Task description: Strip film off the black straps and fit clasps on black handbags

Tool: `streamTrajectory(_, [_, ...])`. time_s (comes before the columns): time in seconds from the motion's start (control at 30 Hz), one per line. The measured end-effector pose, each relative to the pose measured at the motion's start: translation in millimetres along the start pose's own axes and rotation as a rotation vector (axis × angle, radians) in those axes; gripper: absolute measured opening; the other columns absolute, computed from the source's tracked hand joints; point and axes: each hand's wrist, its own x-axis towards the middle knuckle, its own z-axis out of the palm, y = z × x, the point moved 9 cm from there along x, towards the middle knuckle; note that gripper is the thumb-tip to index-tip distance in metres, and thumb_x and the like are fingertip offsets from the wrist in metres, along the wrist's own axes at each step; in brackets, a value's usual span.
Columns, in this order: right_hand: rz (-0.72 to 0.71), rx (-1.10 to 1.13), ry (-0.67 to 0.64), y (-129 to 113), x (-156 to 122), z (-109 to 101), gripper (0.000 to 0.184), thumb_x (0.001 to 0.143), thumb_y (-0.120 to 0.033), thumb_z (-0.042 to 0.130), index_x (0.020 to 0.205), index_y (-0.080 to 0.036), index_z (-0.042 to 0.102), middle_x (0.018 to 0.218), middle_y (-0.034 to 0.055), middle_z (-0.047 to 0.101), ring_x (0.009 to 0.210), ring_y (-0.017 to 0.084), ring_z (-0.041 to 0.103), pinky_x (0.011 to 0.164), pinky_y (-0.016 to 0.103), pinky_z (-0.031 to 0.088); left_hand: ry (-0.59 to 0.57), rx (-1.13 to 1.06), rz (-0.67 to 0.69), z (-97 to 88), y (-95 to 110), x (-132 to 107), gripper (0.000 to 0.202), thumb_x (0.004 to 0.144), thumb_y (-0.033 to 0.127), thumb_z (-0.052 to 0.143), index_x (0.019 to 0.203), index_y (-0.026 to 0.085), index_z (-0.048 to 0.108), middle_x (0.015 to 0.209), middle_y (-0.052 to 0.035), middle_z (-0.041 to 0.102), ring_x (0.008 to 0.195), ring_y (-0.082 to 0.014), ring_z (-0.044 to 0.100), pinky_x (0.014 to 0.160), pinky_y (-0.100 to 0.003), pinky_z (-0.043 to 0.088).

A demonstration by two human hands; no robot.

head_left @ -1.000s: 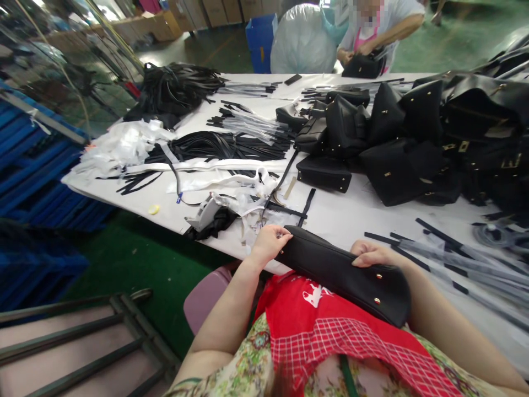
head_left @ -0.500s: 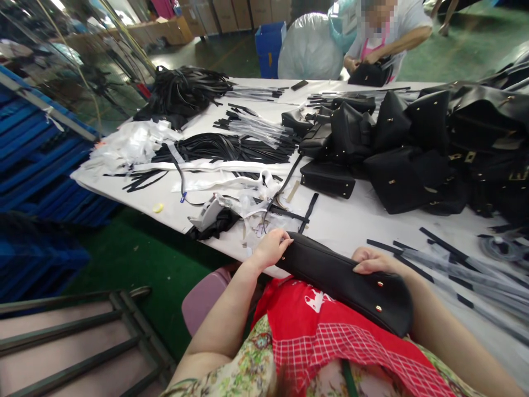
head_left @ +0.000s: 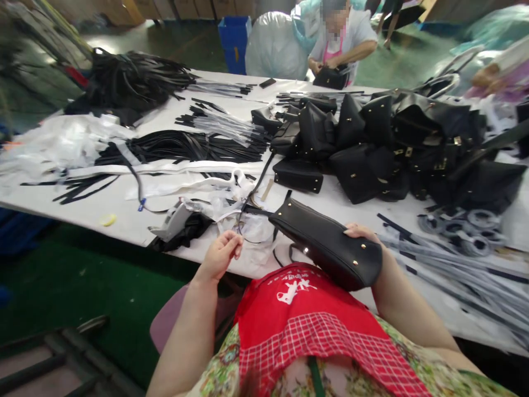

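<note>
A black handbag with gold studs on its base lies tilted across my front at the table's edge. My right hand grips its right end, with the thumb on top. Apart from the bag, to its left, my left hand is closed with its fingers curled together; whatever may be in them is too small to tell. Just beyond that hand lie crumpled clear plastic scraps. A grey tape dispenser sits on black cloth to its left.
Many black bags are piled at the right centre. Black strap bundles and white plastic sheets cover the left. Plastic-wrapped strips and tape rolls lie at right. A co-worker handles a bag across the table.
My left hand has let go of the bag and moved left. My right hand still holds the bag, now tipped so more of its studded base shows. The view has swung right.
</note>
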Motion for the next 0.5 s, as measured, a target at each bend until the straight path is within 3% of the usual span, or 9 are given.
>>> streamTrajectory(0.13, [-0.074,0.084,0.158,-16,-7,-26,0.025,0.056,-0.037,0.074,0.067,-0.016,0.068,0.059,0.0029,0.069,0.05,0.016,0.061,0.046,0.025,0.047,0.102,0.054,0.047,-9.9,0,3,0.032,0.076,0.04,0.074,0.079,0.018,0.051,0.064,0.0069,0.052,0.046,-0.0046,0.044,0.042,-0.017,0.034])
streamTrajectory(0.23, [-0.179,0.212,0.275,-27,-17,-40,0.026,0.058,-0.034,0.07,0.078,-0.016,0.071,0.072,0.004,0.074,0.061,0.02,0.067,0.057,0.028,0.054,0.113,0.089,0.044,-7.2,-1,4,0.032,0.076,0.042,0.073,0.087,0.018,0.054,0.059,0.0084,0.048,0.044,-0.0049,0.041,0.04,-0.017,0.031])
streamTrajectory(0.37, [-0.281,0.337,0.424,-40,-32,-59,0.025,0.063,-0.034,0.065,0.082,-0.019,0.071,0.077,0.0037,0.075,0.069,0.022,0.069,0.068,0.031,0.055,0.1,0.133,0.018,0.9,0,3,0.034,0.077,0.044,0.069,0.093,0.016,0.058,0.054,0.0093,0.044,0.04,-0.0044,0.035,0.038,-0.017,0.026])
streamTrajectory(0.5, [-0.482,0.338,0.451,-63,-47,-68,0.034,0.077,-0.046,0.054,0.097,-0.022,0.068,0.105,0.0062,0.073,0.106,0.027,0.064,0.092,0.035,0.05,0.076,0.159,0.009,8.4,3,1,0.035,0.077,0.044,0.068,0.095,0.014,0.062,0.054,0.0082,0.045,0.04,-0.0043,0.036,0.038,-0.017,0.026])
